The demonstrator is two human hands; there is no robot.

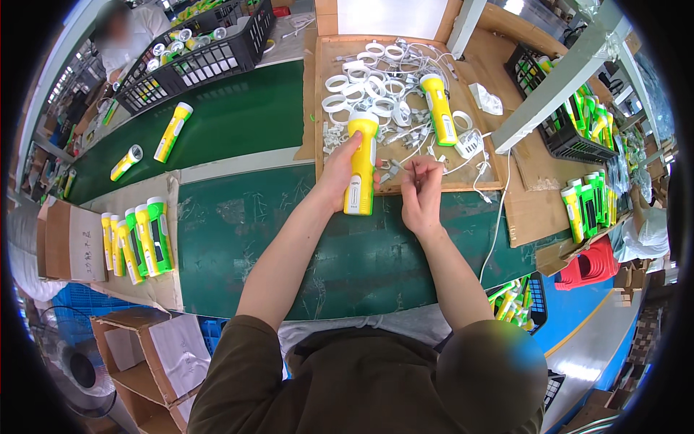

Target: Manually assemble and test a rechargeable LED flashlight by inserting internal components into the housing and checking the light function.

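Note:
My left hand (337, 175) is wrapped round a yellow flashlight (361, 163) with a white head, its thumb along the barrel. The flashlight stands head away from me over the near edge of a wooden tray (463, 186). To its right my right hand (421, 195) is closed, the fingers curled together by the tray's edge; whatever they may pinch is hidden. White cables (416, 137) and white rings (353, 92) lie jumbled in the tray. Another yellow flashlight (439, 108) rests on them, beside a white multi-port charging block (470, 145).
Two flashlights (173, 133) lie on the green belt (238, 98) at left. Several more stand by a cardboard box (72, 239). Black crates (210, 69) of flashlights stand far left and right. A grey post (535, 116) rises right of the tray. One person (130, 36) works far left.

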